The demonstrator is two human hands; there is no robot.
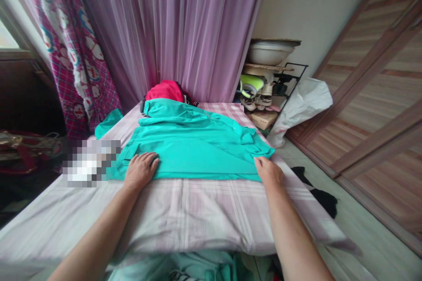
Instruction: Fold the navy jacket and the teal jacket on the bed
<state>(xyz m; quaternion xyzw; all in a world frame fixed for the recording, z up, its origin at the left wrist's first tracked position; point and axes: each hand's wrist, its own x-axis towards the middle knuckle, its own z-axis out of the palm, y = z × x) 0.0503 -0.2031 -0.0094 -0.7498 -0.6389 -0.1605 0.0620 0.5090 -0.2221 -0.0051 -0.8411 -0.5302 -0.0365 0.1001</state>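
Observation:
A teal garment [198, 153] lies spread across the table, its near edge fairly straight and its far part bunched in folds. Whether it is trousers or a top I cannot tell. My left hand [141, 169] rests palm down on its near left part, fingers laid out over the cloth beside a short dark line. At the near right corner, my right hand [268, 170] has its thumb and fingers closed on the edge of the cloth.
Beneath lies a pink-and-white checked tablecloth [204, 215]. A red bag [166, 91] sits behind the garment, before purple curtains [198, 30]. A blurred-out object [87, 167] is at left. Right of the table stand a shoe rack [263, 83], a white sack [306, 101] and wooden doors [372, 105].

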